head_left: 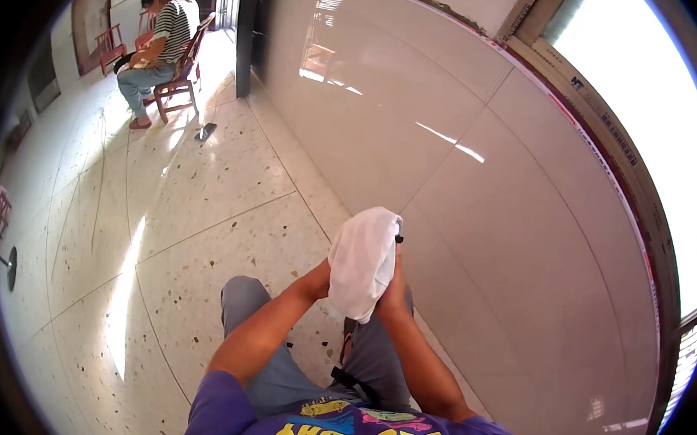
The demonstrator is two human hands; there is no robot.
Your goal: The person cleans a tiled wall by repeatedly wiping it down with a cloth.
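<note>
Lengthwise, white cloth [363,263] points away from the shirt [354,434].
Left hand [320,281] and right hand [393,295] grip it, finger spread hidden.

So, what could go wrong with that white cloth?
The white cloth might slip to the speckled floor, as only the left hand and right hand seem to hold it up. A small dark bit shows at its edge and could perhaps snag.

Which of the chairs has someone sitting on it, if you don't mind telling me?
The chair nearest the dark post: a person sits on it, while the others show no sitter.
</note>
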